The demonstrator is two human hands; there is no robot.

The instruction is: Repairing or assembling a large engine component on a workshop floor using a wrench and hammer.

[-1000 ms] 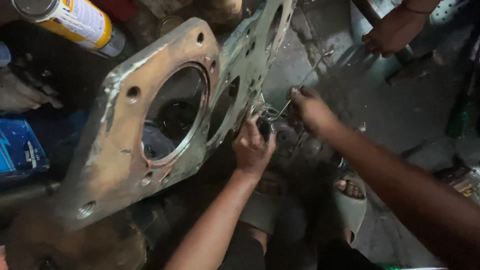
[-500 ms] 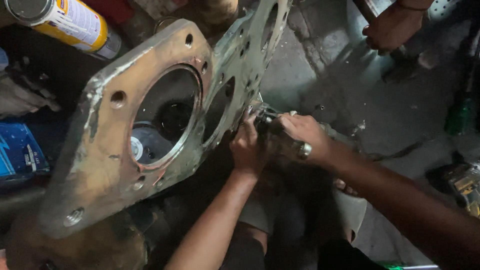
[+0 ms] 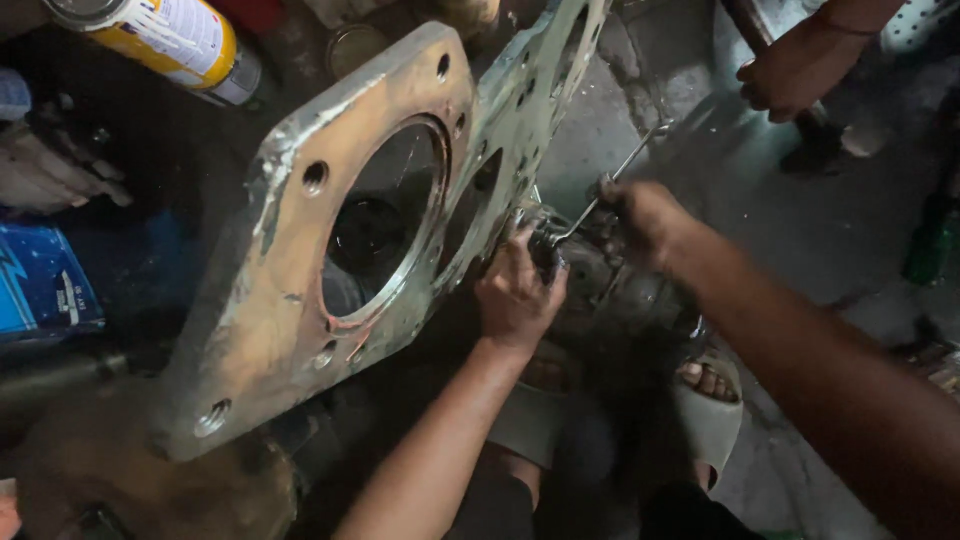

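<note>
A large worn metal gasket plate (image 3: 300, 290) with big round bores and small bolt holes leans close to the camera at left. Behind its lower right edge, my left hand (image 3: 515, 295) grips a dark metal part (image 3: 600, 285) low on the greasy floor. My right hand (image 3: 640, 215) is closed round a thin metal tool (image 3: 615, 180) whose shaft slants from the part up to the right. The tool's tip meets the part just beside my left fingers. What lies under the hands is too dark to make out.
A yellow and white spray can (image 3: 165, 35) lies at top left. A blue packet (image 3: 40, 285) sits at the left edge. Another person's hand (image 3: 785, 75) rests at top right. My sandalled feet (image 3: 705, 400) stand on the grey concrete floor (image 3: 800, 230) below the hands.
My right hand has drawn back to the right and up along the thin tool, whose shaft now shows. My left hand has stayed on the dark part.
</note>
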